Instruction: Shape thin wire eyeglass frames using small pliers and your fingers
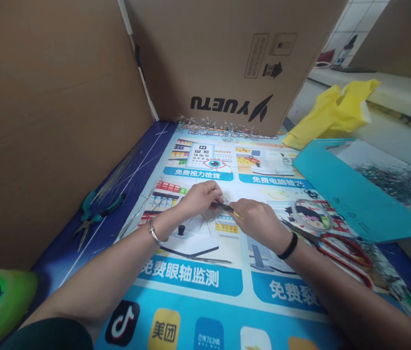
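Observation:
My left hand (202,197), with a silver bangle at the wrist, is closed in a pinch near the middle of the printed sheet. What its fingertips hold is too small to make out; thin wire-like strands (205,224) show just below them. My right hand (257,219), a black band on its wrist, is closed around a slim dark tool with a yellow part (235,214). The tool's dark end points left and reaches my left fingertips. Its exact kind is hidden by the fingers.
Teal-handled pliers (98,214) lie left beside thin wires. Red-handled scissors (344,250) and a clear tape roll (311,215) lie right, near a blue folder (354,194). Cardboard walls (213,58) stand behind and left. A green tape roll (16,296) sits front left; yellow plastic (333,114) lies back right.

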Demonstrator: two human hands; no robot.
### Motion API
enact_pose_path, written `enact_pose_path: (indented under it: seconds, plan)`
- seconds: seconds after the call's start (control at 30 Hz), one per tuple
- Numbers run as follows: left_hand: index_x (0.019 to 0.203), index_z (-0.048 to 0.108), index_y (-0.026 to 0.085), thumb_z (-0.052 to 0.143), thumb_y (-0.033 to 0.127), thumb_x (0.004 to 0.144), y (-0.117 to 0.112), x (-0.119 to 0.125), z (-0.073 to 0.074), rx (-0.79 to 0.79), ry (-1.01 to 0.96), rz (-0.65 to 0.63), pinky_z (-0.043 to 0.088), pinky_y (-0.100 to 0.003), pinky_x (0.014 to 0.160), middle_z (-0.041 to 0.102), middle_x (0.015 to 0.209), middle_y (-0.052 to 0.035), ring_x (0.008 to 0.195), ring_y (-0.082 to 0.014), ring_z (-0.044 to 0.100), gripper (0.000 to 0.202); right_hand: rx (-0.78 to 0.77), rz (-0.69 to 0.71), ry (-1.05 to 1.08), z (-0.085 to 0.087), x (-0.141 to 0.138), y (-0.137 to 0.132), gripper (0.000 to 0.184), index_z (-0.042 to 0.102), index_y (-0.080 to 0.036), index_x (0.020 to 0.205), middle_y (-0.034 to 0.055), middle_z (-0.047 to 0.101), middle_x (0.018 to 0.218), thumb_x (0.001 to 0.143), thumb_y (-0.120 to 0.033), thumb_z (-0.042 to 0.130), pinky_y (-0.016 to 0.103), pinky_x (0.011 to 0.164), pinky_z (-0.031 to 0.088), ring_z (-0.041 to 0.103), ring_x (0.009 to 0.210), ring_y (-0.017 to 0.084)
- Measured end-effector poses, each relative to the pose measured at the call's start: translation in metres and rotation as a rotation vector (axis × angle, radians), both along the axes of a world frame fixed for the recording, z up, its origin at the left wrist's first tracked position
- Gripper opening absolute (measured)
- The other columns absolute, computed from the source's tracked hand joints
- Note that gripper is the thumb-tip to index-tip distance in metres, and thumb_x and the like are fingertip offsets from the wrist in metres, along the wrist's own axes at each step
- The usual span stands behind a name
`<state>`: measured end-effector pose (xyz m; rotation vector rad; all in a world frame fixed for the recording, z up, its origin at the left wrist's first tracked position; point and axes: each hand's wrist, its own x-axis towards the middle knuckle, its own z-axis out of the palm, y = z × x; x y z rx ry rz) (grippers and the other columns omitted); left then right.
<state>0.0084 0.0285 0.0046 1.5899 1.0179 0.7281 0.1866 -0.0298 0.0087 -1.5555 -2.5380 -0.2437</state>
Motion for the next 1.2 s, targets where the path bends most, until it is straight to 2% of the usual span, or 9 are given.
enact_pose_path:
  seconds: [0.2, 0.33, 0.5, 0.67, 0.8, 0.93, 1.2]
  plan:
    - [0.074, 0.053, 0.017, 0.046, 0.03, 0.083, -0.003, 0.0, 0.005, 0.087, 0.061, -0.02, 0.052, -0.024, 0.06, 0.068, 0.078, -0.0029, 0.067, -0.0124, 0.063, 0.017, -0.226, -0.053, 0.084, 0.007, 0.001, 0.002, 0.023, 0.064, -0.023, 0.091, 0.002, 0.067, 0.086, 0.09, -0.034, 0.043, 0.025, 0.058, 0.031, 0.06, 0.075, 0.014]
    - [0.074, 0.053, 0.017, 0.046, 0.029, 0.083, -0.002, 0.0, 0.006, 0.075, 0.046, -0.007, 0.052, -0.024, 0.06, 0.068, 0.077, -0.0028, 0.067, -0.012, 0.064, 0.016, -0.255, -0.053, 0.093, 0.006, 0.003, 0.003, 0.024, 0.064, -0.024, 0.094, 0.0011, 0.067, 0.086, 0.09, -0.035, 0.042, 0.025, 0.059, 0.032, 0.06, 0.075, 0.015]
    - [0.073, 0.053, 0.017, 0.049, 0.028, 0.08, 0.002, -0.002, 0.003, 0.018, 0.053, 0.012, 0.052, -0.024, 0.059, 0.069, 0.078, -0.0033, 0.07, -0.0141, 0.065, 0.013, -0.048, -0.012, 0.019, -0.003, 0.001, 0.002, 0.023, 0.061, -0.02, 0.09, 0.0036, 0.062, 0.083, 0.09, -0.034, 0.043, 0.028, 0.063, 0.031, 0.055, 0.079, 0.017]
    - [0.073, 0.051, 0.017, 0.051, 0.025, 0.079, 0.006, -0.003, 0.005, -0.127, -0.036, 0.092, 0.051, -0.024, 0.054, 0.069, 0.077, -0.0046, 0.068, -0.0146, 0.065, 0.01, 0.125, 0.03, -0.028, -0.009, 0.001, 0.004, 0.02, 0.06, -0.018, 0.088, 0.0053, 0.059, 0.082, 0.088, -0.034, 0.048, 0.03, 0.068, 0.028, 0.049, 0.079, 0.019]
    - [0.073, 0.051, 0.017, 0.052, 0.024, 0.078, 0.006, -0.003, 0.005, -0.176, -0.07, 0.115, 0.051, -0.024, 0.054, 0.068, 0.075, -0.0045, 0.066, -0.0144, 0.065, 0.009, 0.199, 0.042, -0.018, -0.008, 0.002, 0.004, 0.021, 0.061, -0.018, 0.09, 0.0062, 0.058, 0.082, 0.088, -0.033, 0.046, 0.031, 0.069, 0.027, 0.046, 0.079, 0.019]
    - [0.072, 0.052, 0.017, 0.052, 0.024, 0.075, 0.006, -0.002, 0.001, -0.155, -0.079, 0.136, 0.05, -0.024, 0.051, 0.068, 0.073, -0.0039, 0.063, -0.0141, 0.063, 0.008, 0.242, 0.047, -0.022, -0.007, 0.001, 0.003, 0.022, 0.062, -0.017, 0.091, 0.0067, 0.057, 0.082, 0.089, -0.032, 0.046, 0.031, 0.068, 0.027, 0.045, 0.078, 0.02]
    - [0.073, 0.053, 0.018, 0.053, 0.025, 0.074, 0.006, 0.0, -0.01, -0.068, -0.06, 0.122, 0.051, -0.025, 0.059, 0.069, 0.074, -0.0036, 0.069, -0.0154, 0.065, 0.008, 0.269, 0.07, -0.038, -0.009, -0.001, 0.002, 0.021, 0.062, -0.017, 0.087, 0.0059, 0.056, 0.078, 0.089, -0.031, 0.045, 0.031, 0.066, 0.025, 0.043, 0.075, 0.019]
